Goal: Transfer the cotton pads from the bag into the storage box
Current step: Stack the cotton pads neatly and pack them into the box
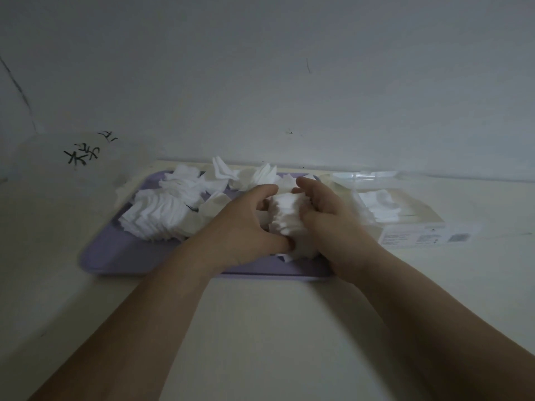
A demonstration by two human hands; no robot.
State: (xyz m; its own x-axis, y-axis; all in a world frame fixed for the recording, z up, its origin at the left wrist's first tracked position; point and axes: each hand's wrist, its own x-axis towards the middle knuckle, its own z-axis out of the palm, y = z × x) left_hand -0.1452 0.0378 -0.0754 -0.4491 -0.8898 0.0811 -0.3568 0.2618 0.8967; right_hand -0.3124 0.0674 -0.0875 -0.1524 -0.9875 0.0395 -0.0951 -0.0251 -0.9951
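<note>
Over the purple tray point(115, 256) on the worktop point(260, 328), left hand point(243, 227) and right hand point(333, 224) curl their fingers point(266, 191) round a stack of cotton pads point(286, 218); the storage box point(417, 206) sits just right of the tray.

dim light, pale table point(260, 328) pushed against a plain white wall point(260, 68) with black scribbles point(82, 153) at left

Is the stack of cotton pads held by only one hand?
No, the left hand and the right hand both grip the stack of cotton pads, over the purple tray.
</note>
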